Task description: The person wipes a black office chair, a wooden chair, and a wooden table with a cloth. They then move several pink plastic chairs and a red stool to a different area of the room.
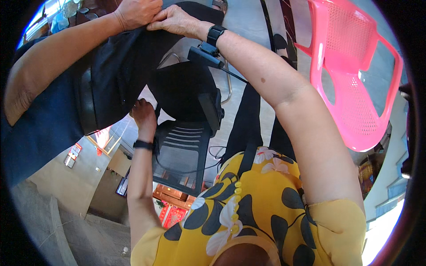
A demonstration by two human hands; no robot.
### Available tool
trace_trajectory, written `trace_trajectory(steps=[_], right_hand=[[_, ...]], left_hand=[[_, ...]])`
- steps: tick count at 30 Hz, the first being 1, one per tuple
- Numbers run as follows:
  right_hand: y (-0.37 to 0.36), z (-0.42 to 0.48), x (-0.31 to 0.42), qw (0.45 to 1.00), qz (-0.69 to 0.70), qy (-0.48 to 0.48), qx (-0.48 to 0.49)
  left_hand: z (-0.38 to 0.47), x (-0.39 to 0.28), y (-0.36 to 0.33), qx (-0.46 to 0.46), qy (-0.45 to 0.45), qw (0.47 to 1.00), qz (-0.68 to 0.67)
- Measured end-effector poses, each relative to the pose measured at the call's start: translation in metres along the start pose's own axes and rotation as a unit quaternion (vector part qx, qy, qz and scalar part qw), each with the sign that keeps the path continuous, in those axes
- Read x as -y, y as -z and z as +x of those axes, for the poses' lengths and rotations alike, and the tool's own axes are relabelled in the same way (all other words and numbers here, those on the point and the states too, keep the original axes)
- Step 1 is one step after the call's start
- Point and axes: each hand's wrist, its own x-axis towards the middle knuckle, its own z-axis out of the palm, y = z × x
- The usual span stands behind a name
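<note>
My right hand (176, 21), with a black wristband (215, 35), reaches forward to the top of another person's dark trousers (156, 36). Its fingertips meet that person's hand (138, 13); whether they pinch cloth is hidden. My left hand (144, 114), also wearing a dark band (143, 144), is curled beside the lower edge of the same person's dark clothing. What its fingers hold, if anything, cannot be made out. Between my arms stands a black office chair (181, 91) with a mesh back (181, 149). A black box-like device (204, 58) on a thin rod shows under my right wrist.
A pink plastic armchair (341, 63) stands on the right. A dark cable (186, 171) loops across the mesh back. The other person's dark-clothed body (43, 103) fills the left side. A foot in a dark shoe (280, 42) is on the pale floor (246, 20).
</note>
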Motion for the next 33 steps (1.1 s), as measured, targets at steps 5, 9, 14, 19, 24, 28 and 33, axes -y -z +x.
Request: trace_trajectory(steps=[5, 9, 14, 19, 24, 28, 33], right_hand=[[0.008, -0.002, 0.011, 0.999, -0.034, 0.002, -0.007], [0.012, -0.008, 0.017, 1.0, -0.004, -0.024, -0.014], [0.009, -0.022, 0.026, 0.995, -0.088, 0.007, -0.04], [0.016, -0.029, 0.043, 0.987, -0.157, 0.033, -0.032], [0.039, -0.032, 0.048, 0.974, -0.213, 0.064, 0.041], [0.088, -0.056, 0.04, 0.981, -0.144, 0.113, -0.07], [0.169, -0.156, 0.023, 0.981, -0.124, -0.003, -0.149]], left_hand=[[-0.021, -0.039, 0.109, -0.27, -0.143, 0.942, -0.136], [0.09, -0.064, 0.149, -0.385, -0.066, 0.92, 0.002], [0.152, -0.085, 0.068, -0.224, -0.153, 0.959, -0.083], [0.103, -0.066, 0.064, -0.125, -0.217, 0.962, -0.113], [0.01, -0.022, 0.129, -0.353, -0.068, 0.929, -0.094], [0.06, -0.052, 0.125, -0.361, 0.017, 0.926, 0.106], [0.196, -0.129, 0.092, -0.241, -0.144, 0.954, 0.107]])
